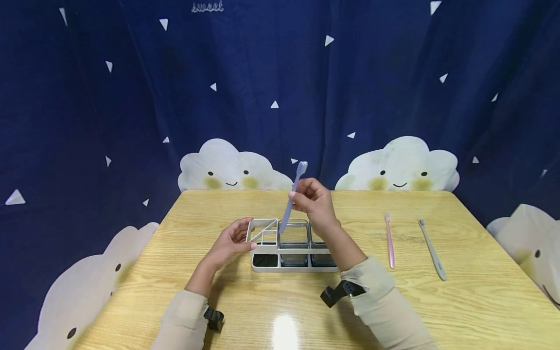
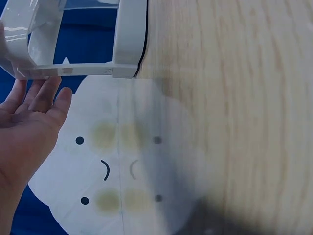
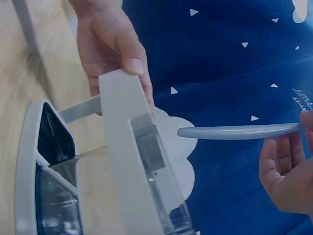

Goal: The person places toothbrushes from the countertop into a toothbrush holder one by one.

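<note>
A white toothbrush holder (image 1: 288,251) with a divided top and clear square cups (image 1: 294,238) stands upright on the table. My left hand (image 1: 234,241) grips the left end of its upper frame, thumb in front and fingers behind. Above the holder my right hand (image 1: 316,206) pinches a lavender-blue toothbrush (image 1: 287,212), tilted with the bristle head up. The handle's lower end hangs near the slotted left section. In the right wrist view, that toothbrush (image 3: 234,132) is apart from the holder frame (image 3: 122,147). My right forearm hides part of the right cup.
Right of the holder, a pink toothbrush (image 1: 390,243) and a grey-green toothbrush (image 1: 432,250) lie on the wooden table (image 1: 245,306). A dark blue curtain (image 1: 245,116) with white triangles hangs behind, with smiling cloud shapes (image 1: 398,165) along the table's edge.
</note>
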The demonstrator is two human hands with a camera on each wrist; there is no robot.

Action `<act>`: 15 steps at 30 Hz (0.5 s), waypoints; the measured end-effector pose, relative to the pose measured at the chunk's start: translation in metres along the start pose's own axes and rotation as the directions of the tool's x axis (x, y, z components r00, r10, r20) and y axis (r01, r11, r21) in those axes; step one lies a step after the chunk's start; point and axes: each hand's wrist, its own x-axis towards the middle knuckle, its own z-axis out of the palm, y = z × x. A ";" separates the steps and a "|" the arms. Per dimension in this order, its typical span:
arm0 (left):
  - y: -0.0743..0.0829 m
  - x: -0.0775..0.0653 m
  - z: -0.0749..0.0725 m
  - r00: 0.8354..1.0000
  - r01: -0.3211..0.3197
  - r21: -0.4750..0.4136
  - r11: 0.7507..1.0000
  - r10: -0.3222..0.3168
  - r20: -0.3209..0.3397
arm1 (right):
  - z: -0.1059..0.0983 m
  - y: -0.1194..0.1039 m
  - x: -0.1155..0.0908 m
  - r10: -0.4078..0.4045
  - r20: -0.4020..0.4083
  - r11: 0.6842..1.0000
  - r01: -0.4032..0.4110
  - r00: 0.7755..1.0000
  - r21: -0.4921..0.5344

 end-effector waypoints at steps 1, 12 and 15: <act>0.000 0.000 0.000 1.000 0.001 0.002 1.000 -0.001 0.002 | 0.001 0.002 0.000 0.003 0.003 1.000 -0.003 1.000 0.003; -0.002 0.000 -0.003 0.999 0.025 -0.007 1.000 -0.024 0.022 | 0.005 0.016 0.000 0.052 0.008 0.999 -0.052 0.999 -0.007; -0.002 0.001 -0.004 0.999 0.027 -0.013 1.000 -0.027 0.028 | 0.008 0.017 0.000 0.053 0.005 0.999 -0.053 0.999 -0.003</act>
